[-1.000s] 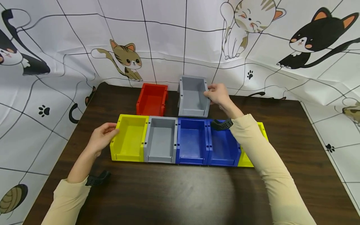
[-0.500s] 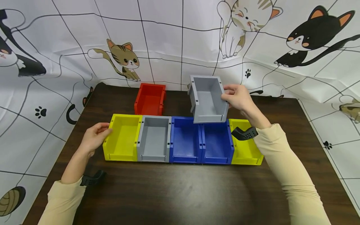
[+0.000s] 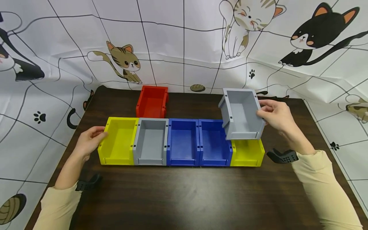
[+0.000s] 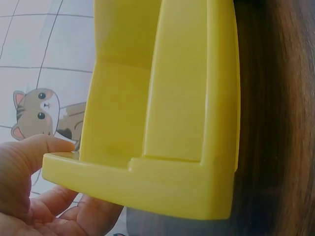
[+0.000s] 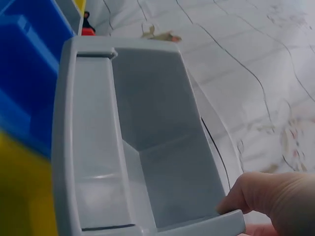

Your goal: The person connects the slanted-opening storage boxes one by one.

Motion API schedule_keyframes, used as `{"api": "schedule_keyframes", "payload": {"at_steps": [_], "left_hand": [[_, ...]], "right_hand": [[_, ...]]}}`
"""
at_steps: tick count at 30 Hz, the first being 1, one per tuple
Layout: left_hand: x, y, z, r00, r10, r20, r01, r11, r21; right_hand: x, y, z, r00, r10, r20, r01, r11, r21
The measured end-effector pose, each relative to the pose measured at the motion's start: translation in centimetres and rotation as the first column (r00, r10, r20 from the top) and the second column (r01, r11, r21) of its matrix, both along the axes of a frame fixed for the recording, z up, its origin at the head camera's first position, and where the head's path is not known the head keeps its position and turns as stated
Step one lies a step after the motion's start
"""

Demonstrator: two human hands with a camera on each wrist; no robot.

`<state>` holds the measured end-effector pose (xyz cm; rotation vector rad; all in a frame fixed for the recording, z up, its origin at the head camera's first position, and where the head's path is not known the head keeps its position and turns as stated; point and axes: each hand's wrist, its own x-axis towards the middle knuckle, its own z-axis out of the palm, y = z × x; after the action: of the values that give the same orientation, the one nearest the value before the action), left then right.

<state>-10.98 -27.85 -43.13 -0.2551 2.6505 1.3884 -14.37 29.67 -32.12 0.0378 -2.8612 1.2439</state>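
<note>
Grey bin (image 3: pixel 241 113) carried rightward, right hand (image 3: pixel 275 114)

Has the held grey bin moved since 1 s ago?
Yes. The grey bin in the right hand went rightward, away from the red bin, to above the right yellow bin.

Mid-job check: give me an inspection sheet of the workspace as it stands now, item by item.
Surface: dark wooden table.
Job's things: grey bin held up in the air, tilted, over the right-end yellow bin. Row on the table: yellow bin, grey bin in the row, two blue bins, then the right-end yellow bin.
Clutter: red bin alone behind the row.
Grippers: right hand grips the lifted grey bin's side wall; left hand rests on the left yellow bin's outer wall.
Cables: nothing seen.
Surroundings: white cat-print cloth behind and beside the table.
</note>
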Motion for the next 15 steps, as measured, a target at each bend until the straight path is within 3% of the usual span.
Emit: {"api": "schedule_keyframes", "payload": {"at_steps": [6,15], "left_hand": [[0.1,-0.4,-0.1,1.0,0.003,-0.011,-0.003,1.0,-0.014],[0.1,-0.5,-0.1,1.0,-0.002,-0.028,0.002,1.0,-0.012]], "right_hand": [[2.0,3.9,-0.6,0.999,-0.03,-0.017,0.031,0.999,0.015],[4.5,9.3,-2.0,0.998,-0.056,-0.015,0.052,0.982,-0.182]]}}
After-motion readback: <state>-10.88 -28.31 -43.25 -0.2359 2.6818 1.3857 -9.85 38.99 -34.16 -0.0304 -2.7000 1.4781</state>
